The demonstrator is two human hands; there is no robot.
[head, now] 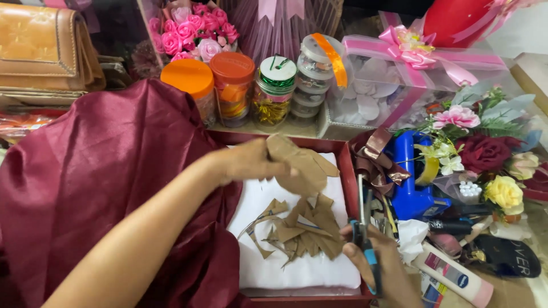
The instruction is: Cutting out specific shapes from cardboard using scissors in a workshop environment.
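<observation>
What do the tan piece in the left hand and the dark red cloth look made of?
Tan piece: thin matte paper or card, judging by the flat, crisp-edged scraps below; hard to tell which. Dark red cloth: satin-like fabric, with glossy sheen and soft folds.

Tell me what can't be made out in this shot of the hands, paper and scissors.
Head view only:
- Left hand: fingers hidden behind the brown paper piece.
- Right hand: cut off by the bottom edge; scissors blades too thin to tell if open.
- Red tray: left rim covered by maroon cloth.
</observation>
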